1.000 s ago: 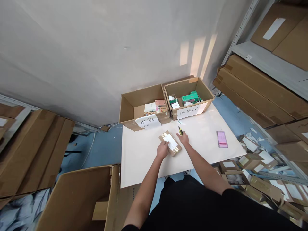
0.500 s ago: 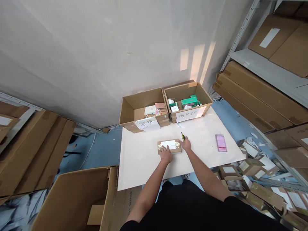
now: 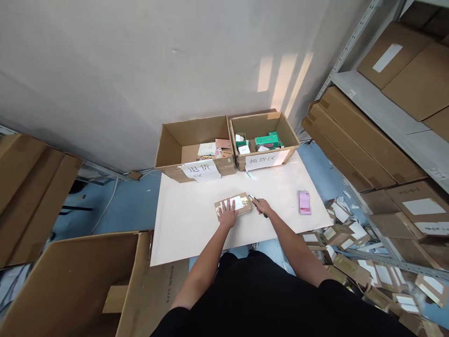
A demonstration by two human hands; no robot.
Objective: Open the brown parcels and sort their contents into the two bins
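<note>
Brown kraft parcel (image 3: pixel 243 208) lies flat on the white board (image 3: pixel 189 229), under your left hand (image 3: pixel 228 215), which is open and pressing down, not gripping. Your right hand (image 3: pixel 263 207) closes narrowly around a yellow box cutter (image 3: pixel 251 198), its tip just beside the parcel's corner. If the blade slips on the tape, it could cut your left fingers or the contents. Farther away, a blurred pink item (image 3: pixel 304 202) lies on the board, and two open cardboard boxes (image 3: pixel 263 140) stand against the wall.
</note>
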